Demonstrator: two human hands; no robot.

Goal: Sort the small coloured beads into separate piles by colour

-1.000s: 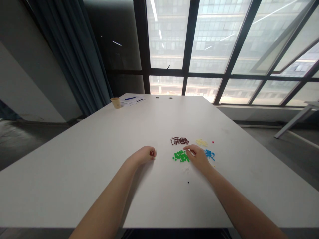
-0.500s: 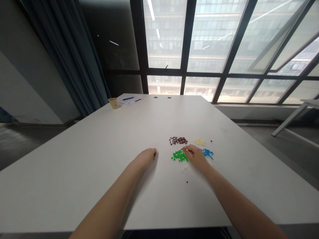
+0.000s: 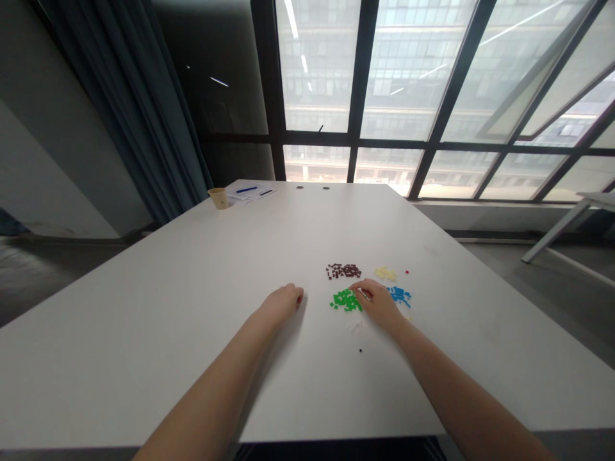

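My right hand (image 3: 377,299) reaches over the far edge of a pile of small green bricks (image 3: 344,299), thumb and forefinger drawn together in a pinch. Whatever lies between those fingertips is too small to make out. To the left of the pile, my left hand (image 3: 284,301) rests on the table with its fingers curled; their inside is hidden. Small dark brown bricks (image 3: 344,271) lie beyond the green ones. Blue pieces (image 3: 400,295) are just right of my right hand, and pale yellow ones (image 3: 385,273) lie behind it.
On the white table (image 3: 192,346) are also a red piece (image 3: 407,272), some whitish pieces (image 3: 356,327) and a black one (image 3: 360,350). A paper cup (image 3: 218,199) stands at the far left beside papers (image 3: 250,195) with a blue pen (image 3: 246,189).
My left hand has shifted very slightly, its fingertips a little further right. My right hand holds its place at the green pile.
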